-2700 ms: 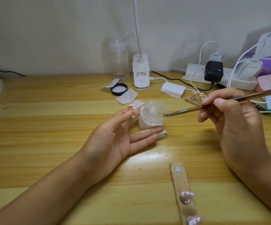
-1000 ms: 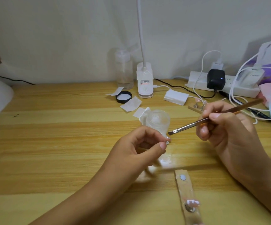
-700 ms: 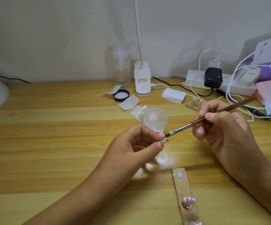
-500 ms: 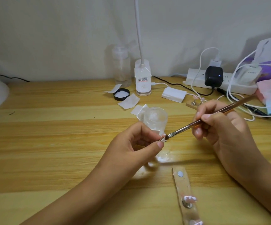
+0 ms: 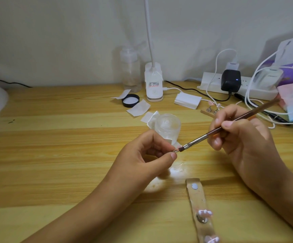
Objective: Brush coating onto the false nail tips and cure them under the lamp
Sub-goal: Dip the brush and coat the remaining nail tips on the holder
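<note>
Left hand (image 5: 142, 156) pinches nail tip (image 5: 176, 149) between thumb and forefinger, at 6 o'clock of clear jar (image 5: 167, 128). Right hand (image 5: 245, 142) clamps brush (image 5: 199, 138) mid-handle with curled fingers; long axis 2–8 o'clock, bristles pointing 8 o'clock, touching the tip.

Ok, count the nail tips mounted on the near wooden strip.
2: one pink false nail tip midway along the pale wooden strip, another at the frame's bottom edge; more may be hidden beyond it.
</note>
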{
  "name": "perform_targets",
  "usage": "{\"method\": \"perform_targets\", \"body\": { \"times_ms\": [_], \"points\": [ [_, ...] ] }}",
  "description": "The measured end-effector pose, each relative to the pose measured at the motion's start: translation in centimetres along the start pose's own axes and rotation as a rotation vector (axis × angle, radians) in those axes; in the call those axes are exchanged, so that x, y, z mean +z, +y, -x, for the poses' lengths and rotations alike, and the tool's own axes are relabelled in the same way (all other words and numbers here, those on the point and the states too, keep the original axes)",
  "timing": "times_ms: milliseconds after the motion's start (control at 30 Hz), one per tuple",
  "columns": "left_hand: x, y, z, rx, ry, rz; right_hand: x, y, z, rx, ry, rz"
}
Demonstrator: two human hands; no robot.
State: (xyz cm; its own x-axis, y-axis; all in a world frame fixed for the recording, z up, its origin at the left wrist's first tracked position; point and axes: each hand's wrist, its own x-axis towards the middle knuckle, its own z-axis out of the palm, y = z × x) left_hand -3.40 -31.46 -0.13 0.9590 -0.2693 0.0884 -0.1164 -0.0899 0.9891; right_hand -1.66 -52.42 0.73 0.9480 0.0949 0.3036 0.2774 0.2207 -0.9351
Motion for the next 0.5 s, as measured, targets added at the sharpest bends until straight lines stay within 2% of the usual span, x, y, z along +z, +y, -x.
{"method": "perform_targets", "body": {
  "times_ms": [500],
  "points": [
    [-0.02,-0.29,-0.01,0.025,-0.003,-0.021,0.74,-0.44,0.18,-0.015,0.063,0.103]
  ]
}}
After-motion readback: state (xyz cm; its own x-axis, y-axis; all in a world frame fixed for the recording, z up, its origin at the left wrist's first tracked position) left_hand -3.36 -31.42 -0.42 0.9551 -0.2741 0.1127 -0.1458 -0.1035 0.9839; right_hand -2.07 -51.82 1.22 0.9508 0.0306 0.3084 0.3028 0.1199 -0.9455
